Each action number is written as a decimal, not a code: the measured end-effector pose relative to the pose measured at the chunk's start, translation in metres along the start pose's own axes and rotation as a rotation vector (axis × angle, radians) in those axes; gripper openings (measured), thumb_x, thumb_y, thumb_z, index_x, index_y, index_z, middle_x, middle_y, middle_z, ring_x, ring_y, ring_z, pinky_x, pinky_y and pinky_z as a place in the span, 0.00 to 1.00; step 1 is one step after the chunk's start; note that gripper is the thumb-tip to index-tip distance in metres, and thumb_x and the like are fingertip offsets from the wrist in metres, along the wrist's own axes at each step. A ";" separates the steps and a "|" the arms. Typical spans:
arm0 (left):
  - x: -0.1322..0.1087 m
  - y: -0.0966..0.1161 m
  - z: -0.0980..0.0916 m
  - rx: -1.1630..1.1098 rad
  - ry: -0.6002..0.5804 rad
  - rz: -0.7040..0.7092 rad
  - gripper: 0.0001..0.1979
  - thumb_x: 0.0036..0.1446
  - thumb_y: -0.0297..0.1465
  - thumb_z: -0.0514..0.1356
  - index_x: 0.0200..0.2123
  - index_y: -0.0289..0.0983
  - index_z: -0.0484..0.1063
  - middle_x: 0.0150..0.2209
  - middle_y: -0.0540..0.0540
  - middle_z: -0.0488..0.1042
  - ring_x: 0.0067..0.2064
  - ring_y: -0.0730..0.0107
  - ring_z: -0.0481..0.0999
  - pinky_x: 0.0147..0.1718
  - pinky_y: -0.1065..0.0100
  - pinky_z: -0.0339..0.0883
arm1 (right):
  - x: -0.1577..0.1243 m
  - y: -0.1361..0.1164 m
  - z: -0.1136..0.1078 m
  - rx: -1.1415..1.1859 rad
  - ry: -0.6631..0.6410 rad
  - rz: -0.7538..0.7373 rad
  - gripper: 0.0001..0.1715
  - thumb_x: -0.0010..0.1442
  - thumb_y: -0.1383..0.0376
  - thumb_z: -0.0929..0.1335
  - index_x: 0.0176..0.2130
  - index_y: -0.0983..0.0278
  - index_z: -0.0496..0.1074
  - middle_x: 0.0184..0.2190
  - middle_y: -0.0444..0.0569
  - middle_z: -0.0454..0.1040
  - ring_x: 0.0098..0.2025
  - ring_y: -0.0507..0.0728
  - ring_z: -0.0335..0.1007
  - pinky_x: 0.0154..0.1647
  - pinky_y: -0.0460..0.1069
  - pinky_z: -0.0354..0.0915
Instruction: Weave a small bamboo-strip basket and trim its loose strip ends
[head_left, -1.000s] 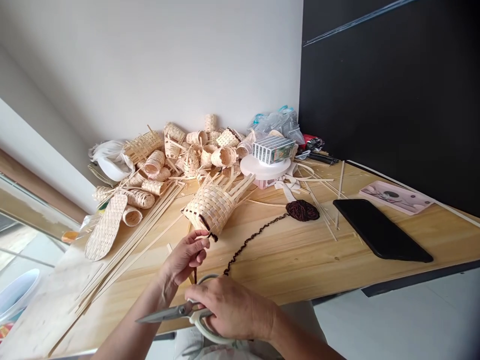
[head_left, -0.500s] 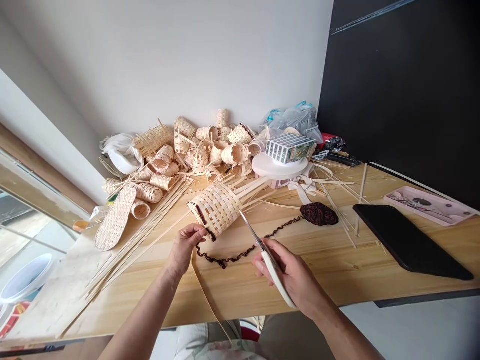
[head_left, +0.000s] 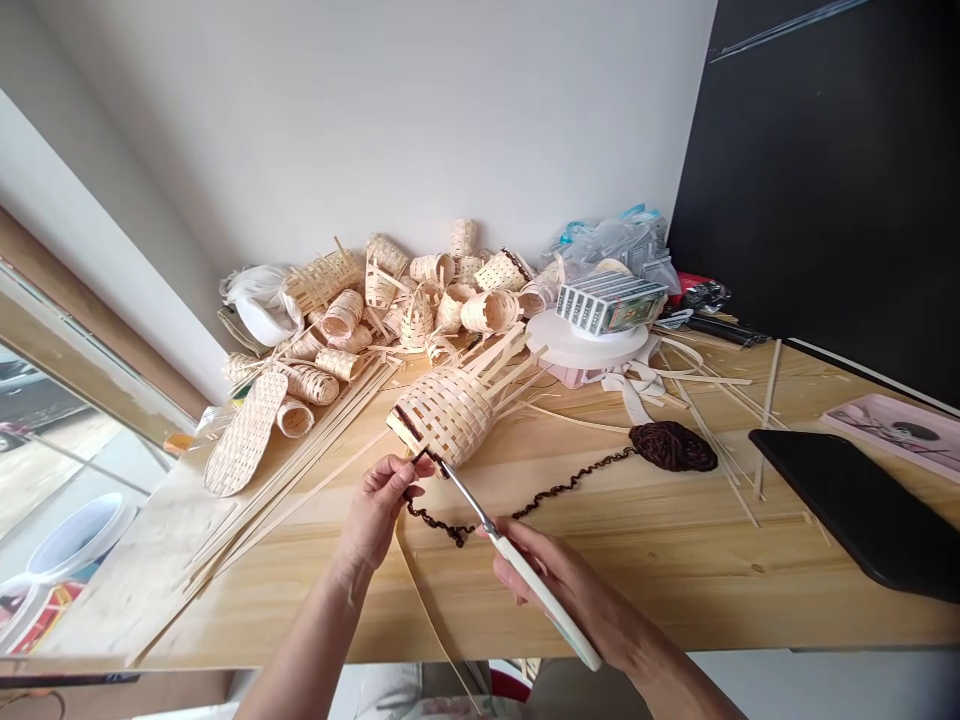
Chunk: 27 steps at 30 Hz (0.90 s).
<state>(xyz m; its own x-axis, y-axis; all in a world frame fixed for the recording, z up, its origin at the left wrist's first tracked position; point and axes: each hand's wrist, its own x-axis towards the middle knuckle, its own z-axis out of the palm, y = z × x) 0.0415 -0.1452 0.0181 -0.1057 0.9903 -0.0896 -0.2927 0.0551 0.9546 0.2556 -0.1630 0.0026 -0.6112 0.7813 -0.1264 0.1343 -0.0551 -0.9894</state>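
Note:
A woven basket [head_left: 450, 408] of pale strips lies on its side in front of me, loose strip ends pointing away and dark brown yarn along its near rim. My left hand [head_left: 382, 505] pinches the dark yarn [head_left: 555, 493] just off that rim. From there the yarn runs in a kinked line to a dark brown ball [head_left: 673, 446] on the right. My right hand [head_left: 566, 585] is closed around scissors [head_left: 529, 570] with white handles. Their blade tips touch or nearly touch the yarn at the rim, beside my left fingertips; I cannot tell whether the blades are apart.
Several small woven baskets [head_left: 491, 311] are heaped along the wall. Long pale strips [head_left: 300, 455] lie to the left beside a flat woven oval [head_left: 246, 435]. A white turntable [head_left: 577, 345] bears a boxed stack [head_left: 611, 300]. At right are a black phone-like slab [head_left: 862, 510] and a pink tray [head_left: 900, 432].
The scissors have moved left and down, from beside the basket's wall to the yarn at its rim. My left fingers now draw the yarn slightly off the rim. The view has shifted a little.

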 end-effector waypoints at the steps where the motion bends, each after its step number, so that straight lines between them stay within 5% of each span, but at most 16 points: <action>1: -0.001 0.001 -0.001 -0.012 -0.018 -0.002 0.14 0.46 0.36 0.66 0.21 0.35 0.66 0.38 0.45 0.77 0.42 0.69 0.73 0.35 0.73 0.62 | 0.001 -0.002 -0.001 -0.001 -0.019 0.017 0.16 0.58 0.52 0.62 0.38 0.62 0.66 0.23 0.39 0.55 0.25 0.49 0.50 0.27 0.45 0.54; 10: -0.010 0.006 -0.007 -0.074 -0.108 -0.028 0.13 0.47 0.33 0.66 0.21 0.35 0.65 0.43 0.43 0.76 0.53 0.61 0.69 0.41 0.69 0.62 | 0.011 -0.020 -0.006 0.118 -0.252 0.076 0.13 0.59 0.55 0.61 0.33 0.63 0.62 0.20 0.37 0.52 0.23 0.48 0.45 0.28 0.45 0.53; 27: -0.014 0.002 -0.003 -0.102 -0.172 -0.013 0.14 0.47 0.37 0.66 0.20 0.34 0.67 0.42 0.41 0.76 0.50 0.57 0.71 0.39 0.68 0.63 | 0.028 -0.028 0.007 0.092 -0.231 0.063 0.17 0.56 0.53 0.64 0.36 0.64 0.66 0.21 0.38 0.56 0.22 0.48 0.51 0.25 0.44 0.55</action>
<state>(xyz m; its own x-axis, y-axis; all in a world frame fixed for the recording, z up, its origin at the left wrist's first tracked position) 0.0398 -0.1594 0.0208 0.0596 0.9973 -0.0434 -0.3889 0.0633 0.9191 0.2294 -0.1443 0.0262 -0.7676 0.6119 -0.1909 0.1128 -0.1642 -0.9800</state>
